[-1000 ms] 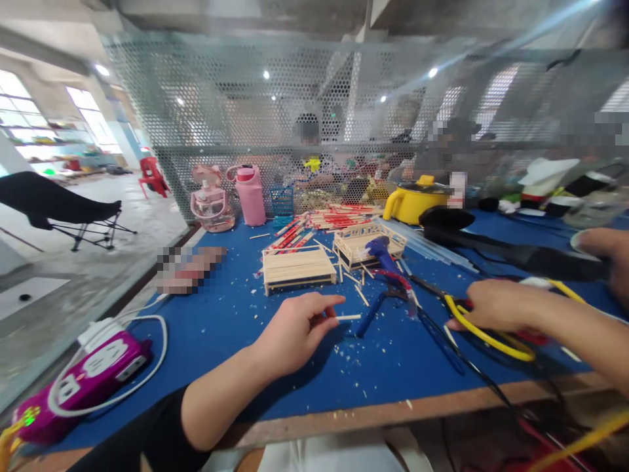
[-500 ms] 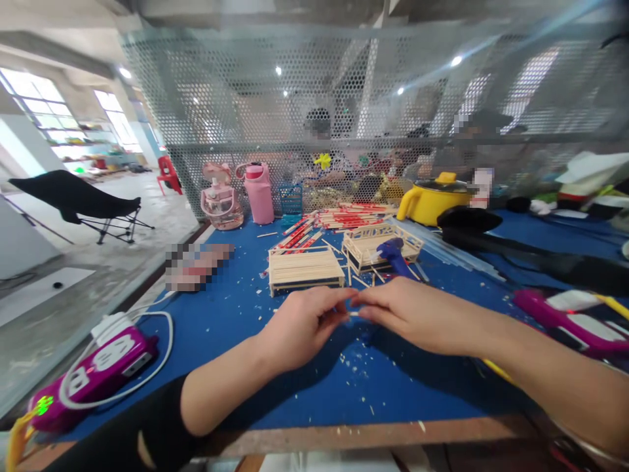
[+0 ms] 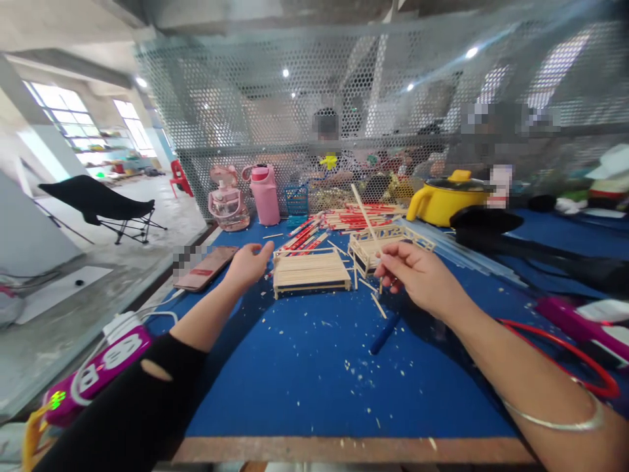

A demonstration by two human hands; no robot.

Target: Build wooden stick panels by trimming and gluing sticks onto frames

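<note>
My right hand pinches a thin wooden stick that points up and to the left. It is in front of a small railed wooden frame, partly covering it. Beside the left end of a flat slatted wooden piece is my left hand, its thumb and fingers apart with nothing between them. Behind these pieces lie many sticks in red-and-white wrapping. Short loose sticks and a blue handle-like object lie on the blue table nearer to me.
A phone lies at the left. Pink bottles and a yellow pot stand along the mesh screen. Purple power strips with cords flank the work area; clear sticks lie at the right.
My hands, together before, have moved apart. The left went to the left and opened; the right rose with a long stick now visible in it. The view has shifted slightly.
</note>
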